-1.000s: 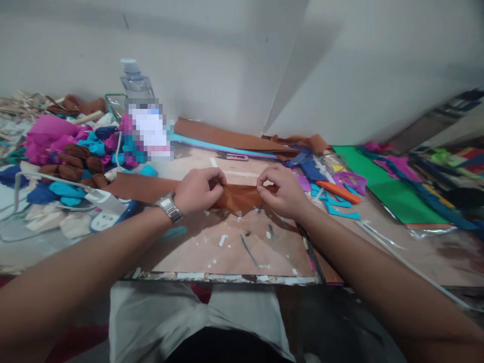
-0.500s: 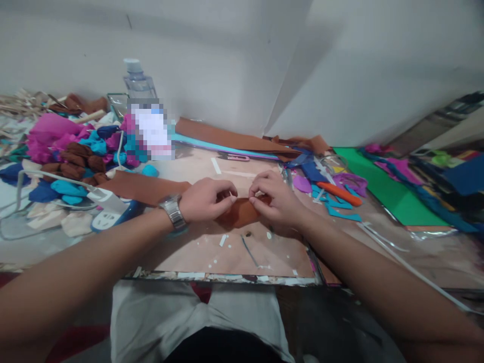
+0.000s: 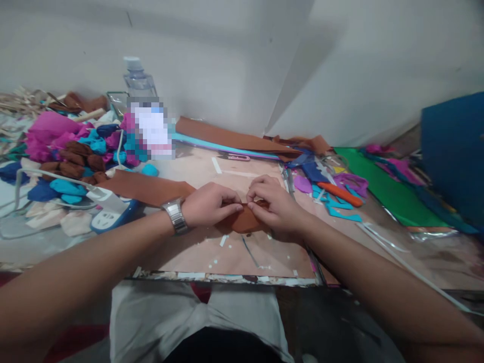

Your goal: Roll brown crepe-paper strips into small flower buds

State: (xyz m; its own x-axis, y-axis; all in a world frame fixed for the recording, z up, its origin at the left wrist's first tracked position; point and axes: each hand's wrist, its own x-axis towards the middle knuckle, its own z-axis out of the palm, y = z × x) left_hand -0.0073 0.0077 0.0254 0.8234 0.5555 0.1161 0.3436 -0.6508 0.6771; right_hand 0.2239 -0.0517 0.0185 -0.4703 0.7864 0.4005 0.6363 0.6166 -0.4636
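A brown felt strip point(image 3: 151, 187) runs from the left across the work board point(image 3: 234, 252) and ends in a bunched fold between my hands. My left hand point(image 3: 207, 204), with a metal watch at the wrist, pinches that fold from the left. My right hand point(image 3: 271, 204) pinches it from the right, fingertips almost touching those of the left. Both hands press the folded felt low against the board. The part of the fold under my fingers is hidden.
A heap of rolled felt pieces point(image 3: 71, 156) in brown, blue and pink lies at the left by a white power strip point(image 3: 108, 209). A water bottle point(image 3: 138, 80) stands at the back. An orange cutter point(image 3: 338, 192), teal scraps and a green sheet point(image 3: 381, 189) lie right. A blue sheet point(image 3: 454, 151) stands at the right edge.
My hands have come closer together and lowered to the board, bunching the brown felt into a tighter fold. A blue sheet has come into view at the right edge.
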